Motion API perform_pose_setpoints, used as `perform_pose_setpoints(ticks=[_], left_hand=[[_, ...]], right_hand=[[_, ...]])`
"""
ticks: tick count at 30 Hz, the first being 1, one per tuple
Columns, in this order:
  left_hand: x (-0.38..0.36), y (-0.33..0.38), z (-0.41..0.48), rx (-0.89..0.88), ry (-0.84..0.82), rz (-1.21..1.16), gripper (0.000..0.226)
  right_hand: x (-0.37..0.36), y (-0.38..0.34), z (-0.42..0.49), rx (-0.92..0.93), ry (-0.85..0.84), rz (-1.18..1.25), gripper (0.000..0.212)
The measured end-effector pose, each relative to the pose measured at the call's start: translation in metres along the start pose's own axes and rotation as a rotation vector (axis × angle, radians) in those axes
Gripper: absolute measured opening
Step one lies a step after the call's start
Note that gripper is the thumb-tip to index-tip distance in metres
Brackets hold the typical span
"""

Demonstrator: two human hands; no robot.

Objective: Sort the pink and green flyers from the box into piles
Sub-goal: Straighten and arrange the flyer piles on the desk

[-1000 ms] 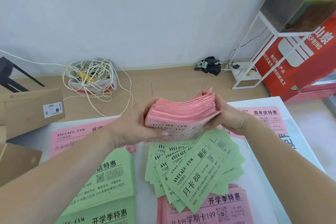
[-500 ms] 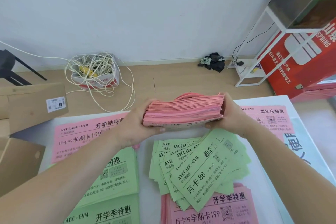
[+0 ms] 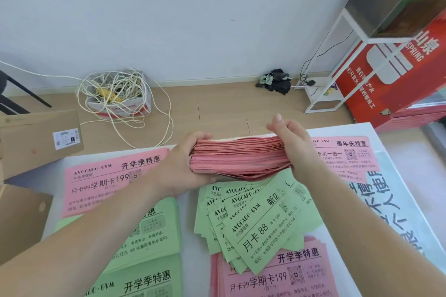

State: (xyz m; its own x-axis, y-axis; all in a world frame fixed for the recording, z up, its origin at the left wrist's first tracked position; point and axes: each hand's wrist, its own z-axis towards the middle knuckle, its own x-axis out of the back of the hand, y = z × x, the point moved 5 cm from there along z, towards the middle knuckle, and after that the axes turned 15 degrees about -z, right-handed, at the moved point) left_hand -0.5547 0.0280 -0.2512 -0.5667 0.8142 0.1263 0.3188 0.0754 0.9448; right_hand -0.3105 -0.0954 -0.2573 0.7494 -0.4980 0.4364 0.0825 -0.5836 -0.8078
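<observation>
A thick stack of pink flyers [image 3: 239, 158] is held level above the table between both hands. My left hand [image 3: 179, 164] grips its left end, and my right hand [image 3: 290, 142] grips its right end, fingers curled over the top. Below it lies a fanned pile of green flyers [image 3: 255, 222]. Pink piles lie at the left [image 3: 101, 183], at the far right [image 3: 347, 157] and at the near edge [image 3: 272, 277]. Two green piles [image 3: 147, 231] lie near left under my left forearm.
Cardboard boxes [image 3: 38, 137] stand at the left edge of the table. On the floor beyond sit a box of tangled white cord [image 3: 118, 94], a dark cloth bundle [image 3: 277, 81], a white metal rack [image 3: 337, 55] and a red carton [image 3: 395, 72].
The pink stack has been turned from tilted to level and lowered a little toward the table. My right hand has shifted onto the stack's right end and top.
</observation>
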Motion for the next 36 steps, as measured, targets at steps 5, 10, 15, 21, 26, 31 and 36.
perform_pose_setpoints(ticks=[5, 10, 15, 21, 26, 31, 36], left_hand=[[0.002, -0.001, 0.001, -0.022, 0.07, -0.021, 0.075], [0.004, -0.004, 0.009, -0.032, 0.101, -0.016, 0.07], [0.007, -0.006, 0.013, -0.002, 0.097, 0.015, 0.07], [0.005, -0.005, 0.014, -0.04, 0.104, 0.003, 0.075], [0.005, -0.003, 0.012, -0.094, 0.088, -0.014, 0.083], [0.004, -0.003, 0.004, -0.028, 0.061, -0.034, 0.114], [-0.011, -0.009, 0.0, 0.002, 0.156, -0.343, 0.086]], right_hand=[[-0.004, -0.01, 0.006, 0.012, 0.048, 0.037, 0.026], [-0.001, -0.018, 0.009, -0.055, 0.005, 0.048, 0.038], [0.013, -0.028, -0.011, 0.202, -0.138, -0.245, 0.071], [-0.003, -0.05, -0.021, 0.494, -0.092, -1.344, 0.142], [-0.044, -0.05, -0.032, 0.668, 0.043, -1.485, 0.142], [-0.053, -0.038, -0.031, 0.78, 0.268, -1.334, 0.1], [-0.058, -0.044, -0.029, 0.74, 0.275, -1.393, 0.09]])
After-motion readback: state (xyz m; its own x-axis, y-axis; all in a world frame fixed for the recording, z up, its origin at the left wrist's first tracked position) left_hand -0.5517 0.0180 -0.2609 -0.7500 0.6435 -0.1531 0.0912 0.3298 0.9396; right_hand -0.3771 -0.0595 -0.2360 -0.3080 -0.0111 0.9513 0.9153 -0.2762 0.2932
